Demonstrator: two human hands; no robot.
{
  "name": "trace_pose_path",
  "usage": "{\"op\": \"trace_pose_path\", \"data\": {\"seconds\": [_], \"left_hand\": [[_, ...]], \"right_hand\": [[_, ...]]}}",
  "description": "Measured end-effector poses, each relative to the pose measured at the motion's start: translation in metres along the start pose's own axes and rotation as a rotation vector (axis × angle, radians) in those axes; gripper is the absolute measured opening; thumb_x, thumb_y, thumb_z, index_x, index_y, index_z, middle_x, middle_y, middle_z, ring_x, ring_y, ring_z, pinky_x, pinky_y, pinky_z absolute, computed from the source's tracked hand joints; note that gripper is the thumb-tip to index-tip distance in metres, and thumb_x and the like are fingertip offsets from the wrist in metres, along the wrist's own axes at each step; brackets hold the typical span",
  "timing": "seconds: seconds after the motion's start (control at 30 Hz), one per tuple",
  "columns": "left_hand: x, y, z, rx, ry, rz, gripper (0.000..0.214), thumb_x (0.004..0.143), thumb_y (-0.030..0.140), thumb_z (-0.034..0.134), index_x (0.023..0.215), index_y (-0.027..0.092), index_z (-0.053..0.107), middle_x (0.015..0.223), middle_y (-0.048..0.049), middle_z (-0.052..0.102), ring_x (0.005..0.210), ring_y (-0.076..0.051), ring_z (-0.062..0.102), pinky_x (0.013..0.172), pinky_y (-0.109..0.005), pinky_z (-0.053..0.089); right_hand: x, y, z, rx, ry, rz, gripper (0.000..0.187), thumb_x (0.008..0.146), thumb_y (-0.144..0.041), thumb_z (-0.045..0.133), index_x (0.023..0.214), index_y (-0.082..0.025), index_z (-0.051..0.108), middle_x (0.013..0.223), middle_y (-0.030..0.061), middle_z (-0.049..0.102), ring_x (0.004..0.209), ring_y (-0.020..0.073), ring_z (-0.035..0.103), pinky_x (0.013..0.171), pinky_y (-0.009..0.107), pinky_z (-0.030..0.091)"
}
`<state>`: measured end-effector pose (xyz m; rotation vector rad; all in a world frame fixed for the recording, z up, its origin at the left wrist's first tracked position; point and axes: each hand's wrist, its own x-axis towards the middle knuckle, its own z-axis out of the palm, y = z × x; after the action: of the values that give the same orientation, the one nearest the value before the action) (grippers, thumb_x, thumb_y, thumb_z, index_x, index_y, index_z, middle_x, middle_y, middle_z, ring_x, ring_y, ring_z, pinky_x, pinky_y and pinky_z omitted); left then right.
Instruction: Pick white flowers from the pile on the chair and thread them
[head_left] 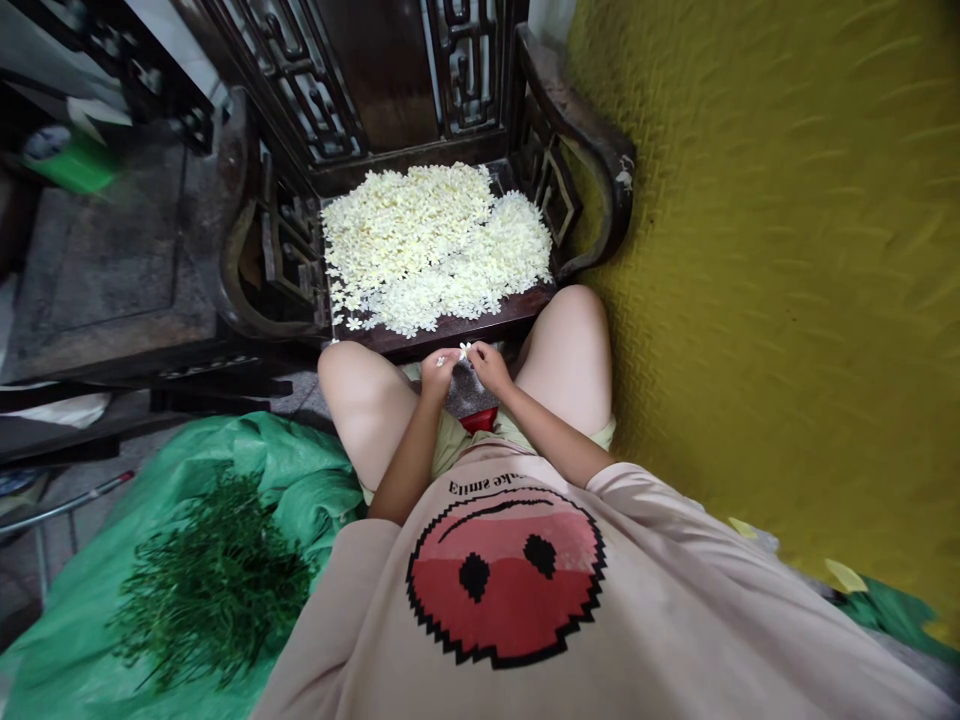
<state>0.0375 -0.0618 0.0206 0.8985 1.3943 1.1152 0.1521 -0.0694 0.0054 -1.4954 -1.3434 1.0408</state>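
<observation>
Between the knees, just short of the dark chair seat [480, 325], pinches a white flower [465, 350] at nearly closed fingertips of left hand [436, 377] and right hand [490, 370], with a second bloom [441, 361] in the left; likely holds low for steadiness. Has loose flowers [420, 235] heaped on seat, presumably for reach, greenery [217, 580] apart on green sheeting [251, 440], perhaps against mixing

Upside-down black lettering [491, 483] on the front of the pale shirt [667, 580]: "ake smi", other letters unclear.

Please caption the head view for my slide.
Left hand and right hand meet at a white flower near blossoms heaped on a chair.
</observation>
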Motion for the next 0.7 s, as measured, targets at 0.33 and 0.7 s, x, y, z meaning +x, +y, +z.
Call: {"op": "trace_pose_path", "data": {"seconds": [0.33,0.7], "left_hand": [[-0.0011,0.0006,0.0014,-0.051,0.025,0.002,0.017,0.054,0.027,0.07,0.064,0.013,0.066,0.066,-0.0047,0.065,0.063,-0.012,0.055,0.066,-0.025,0.042],[-0.0011,0.004,0.0029,-0.199,0.088,-0.157,0.032,0.044,0.034,0.077,0.062,0.013,0.062,0.061,-0.0025,0.062,0.061,-0.011,0.054,0.061,-0.025,0.042]], "right_hand": [[0.0018,-0.0057,-0.0027,0.203,0.022,0.008,0.026,0.072,-0.041,0.055,0.082,-0.019,0.06,0.086,0.0041,0.062,0.077,0.0157,0.054,0.072,0.028,0.042],[0.0042,-0.0017,-0.0016,0.281,0.079,0.147,0.032,0.064,-0.049,0.061,0.072,-0.018,0.058,0.067,0.0003,0.057,0.063,0.0126,0.051,0.063,0.026,0.043]]}}
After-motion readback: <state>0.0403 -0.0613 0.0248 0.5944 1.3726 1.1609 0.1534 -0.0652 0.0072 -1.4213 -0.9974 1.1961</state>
